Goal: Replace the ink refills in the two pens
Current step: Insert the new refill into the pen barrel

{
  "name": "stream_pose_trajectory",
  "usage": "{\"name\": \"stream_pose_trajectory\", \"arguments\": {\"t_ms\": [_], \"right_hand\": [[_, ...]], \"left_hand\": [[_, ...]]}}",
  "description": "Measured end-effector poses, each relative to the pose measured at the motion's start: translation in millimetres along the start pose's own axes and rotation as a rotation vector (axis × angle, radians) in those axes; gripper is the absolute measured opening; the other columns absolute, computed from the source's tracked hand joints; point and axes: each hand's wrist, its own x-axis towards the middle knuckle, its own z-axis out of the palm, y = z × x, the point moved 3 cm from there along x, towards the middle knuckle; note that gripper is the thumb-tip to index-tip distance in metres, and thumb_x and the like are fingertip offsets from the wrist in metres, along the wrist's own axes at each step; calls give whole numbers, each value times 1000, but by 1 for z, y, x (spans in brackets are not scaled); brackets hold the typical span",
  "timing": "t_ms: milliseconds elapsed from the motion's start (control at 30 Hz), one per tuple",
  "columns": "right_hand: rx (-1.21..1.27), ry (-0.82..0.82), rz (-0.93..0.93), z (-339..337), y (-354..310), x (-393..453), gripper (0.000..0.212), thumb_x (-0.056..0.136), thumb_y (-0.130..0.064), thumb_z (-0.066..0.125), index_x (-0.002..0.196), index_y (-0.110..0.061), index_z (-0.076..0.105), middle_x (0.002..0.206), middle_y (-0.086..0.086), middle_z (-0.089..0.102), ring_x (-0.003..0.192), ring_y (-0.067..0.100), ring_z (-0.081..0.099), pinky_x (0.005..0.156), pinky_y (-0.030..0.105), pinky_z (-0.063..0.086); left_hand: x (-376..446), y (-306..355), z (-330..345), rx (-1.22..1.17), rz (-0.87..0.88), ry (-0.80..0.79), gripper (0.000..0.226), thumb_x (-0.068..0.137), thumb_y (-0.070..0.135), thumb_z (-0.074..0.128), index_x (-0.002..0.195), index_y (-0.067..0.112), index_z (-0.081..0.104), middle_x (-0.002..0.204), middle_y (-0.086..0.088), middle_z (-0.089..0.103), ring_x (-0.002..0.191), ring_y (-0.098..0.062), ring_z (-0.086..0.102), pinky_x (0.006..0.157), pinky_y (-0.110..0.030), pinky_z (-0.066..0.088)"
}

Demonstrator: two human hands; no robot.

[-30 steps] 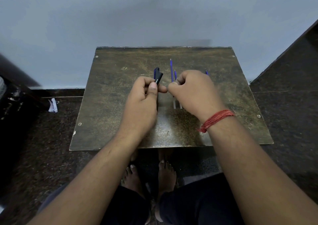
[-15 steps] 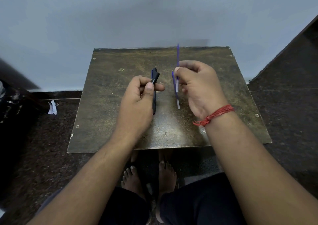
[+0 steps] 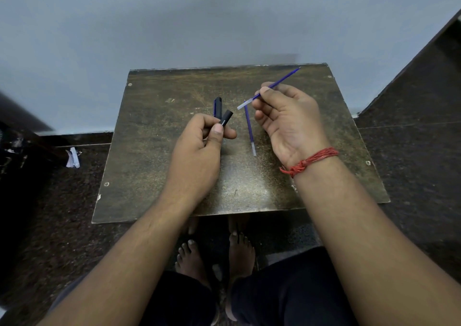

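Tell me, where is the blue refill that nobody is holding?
In the head view, the loose blue refill lies flat on the table, near the middle, between the left hand and the right hand.

The light is dim, cool and even, with the wall (image 3: 224,13) a flat grey-blue and the floor (image 3: 50,226) at left sinking almost to black. A dull sheen lies on the near middle of the table (image 3: 249,191), and soft shadows sit under the left hand (image 3: 199,146) and right hand (image 3: 289,118). The wide lens bows the table's edges and the left margin is smeared, while the centre stays fairly sharp.
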Motion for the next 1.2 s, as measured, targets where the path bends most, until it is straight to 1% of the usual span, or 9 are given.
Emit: {"name": "stream_pose_trajectory", "arguments": {"t_ms": [200, 333, 433, 600, 667, 733, 967, 1100, 1200], "right_hand": [[-42, -52, 7, 2, 2, -2, 11, 92, 2, 64, 87, -9, 66, 71, 4, 68, 62, 12, 65, 57, 22, 51], [-101, -91, 6, 3, 2, -4, 11, 90, 0, 65, 88, -10, 68, 75, 5, 70, 65, 13, 66, 59, 23, 51], [-266, -137, -50, 3, 2, -3, 10, 89, -4, 68, 89, -14, 70, 79, 1, 71, 71, 14, 65, 59, 24, 46], [-526, -294, -68, 8, 9, -6, 9, 87, -12, 71, 88, -21, 72, 85, -3, 73, 80, 12, 64, 61, 27, 42], [-537, -266, -77, 7, 7, -6, 3, 89, -18, 71, 91, -20, 72, 84, -3, 73, 78, 9, 63, 61, 26, 43], [-496, -198, -100, 4, 3, -3, 5, 91, -23, 70, 92, -19, 71, 82, -2, 73, 75, 8, 63, 59, 24, 43], [-402, -109, -161, 0, 1, 1, 10, 92, -26, 68, 89, -18, 71, 73, -5, 71, 70, 9, 62, 57, 23, 42], [-455, -152, -173, 4, 2, -2, 9, 93, -18, 67, 87, -12, 70, 73, -1, 66, 67, 7, 59, 56, 16, 43], [-579, -240, -135, 7, 6, -6, 12, 92, -25, 68, 86, -15, 71, 77, -2, 68, 71, 6, 60, 59, 18, 44]], "left_hand": [[0, -1, -1, -4, -6, -8, 24, 106, 26, 48, 88, 41, 56, 98, 14, 77, 63, 0, 53, 73, -41, 42], [0, -2, 0, -3, -8, -16, 23, 106, 26, 48, 89, 39, 56, 97, 15, 77, 61, 2, 53, 72, -41, 43], [-1, -2, 1, -7, -9, -21, 25, 105, 28, 48, 87, 43, 57, 97, 15, 77, 61, 1, 53, 71, -41, 43], [0, -1, 0, -9, -13, -19, 21, 106, 26, 48, 90, 37, 57, 96, 14, 77, 62, 3, 53, 72, -41, 44], [0, -1, 0, -7, -13, -11, 21, 107, 24, 48, 91, 35, 57, 96, 12, 77, 61, 5, 53, 73, -39, 43], [-1, 0, 0, -7, -6, -8, 21, 107, 24, 48, 91, 35, 56, 96, 12, 77, 60, 4, 52, 72, -39, 44], [-2, 1, 1, 2, -10, -28, 22, 106, 27, 47, 90, 39, 56, 97, 14, 77, 64, -3, 53, 72, -42, 44], [-2, 1, 1, 2, -6, -25, 20, 106, 27, 47, 91, 37, 56, 96, 14, 77, 65, -4, 53, 73, -43, 44], [-2, 1, 0, -1, -2, -18, 21, 106, 26, 47, 91, 37, 56, 96, 13, 77, 63, 0, 54, 72, -40, 44]]}}
